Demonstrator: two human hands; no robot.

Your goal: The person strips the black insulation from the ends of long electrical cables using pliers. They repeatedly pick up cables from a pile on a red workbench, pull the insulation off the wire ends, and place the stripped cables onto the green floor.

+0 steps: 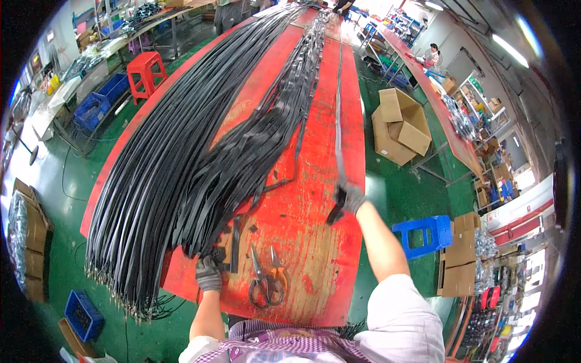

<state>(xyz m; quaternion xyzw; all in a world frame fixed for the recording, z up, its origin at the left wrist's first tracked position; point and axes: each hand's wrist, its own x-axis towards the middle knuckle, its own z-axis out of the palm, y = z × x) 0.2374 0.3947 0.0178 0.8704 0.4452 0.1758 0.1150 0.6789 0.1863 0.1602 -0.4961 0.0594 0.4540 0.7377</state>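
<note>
My right hand (pixel 352 198), in a grey glove, is closed round a flat black strap (pixel 339 109) near the red table's right edge. That strap runs away from me along the tabletop, and a dark piece of it hangs by my fingers. At the near end of a loose heap of black straps (pixel 242 151), my left hand (pixel 209 275), also gloved, curls on the strap ends; its fingertips are partly hidden. Beside it lie short black strap pieces (pixel 235 245). Scissors with black handles (pixel 259 281) and scissors with orange handles (pixel 278 273) rest close to my body.
A thick bundle of long black cords (pixel 163 133) covers the left side of the red table (pixel 321 260), its ends hanging over the edge. On the green floor stand a blue stool (pixel 423 236), an open carton (pixel 399 124) and a red stool (pixel 145 75). Other people are farther back.
</note>
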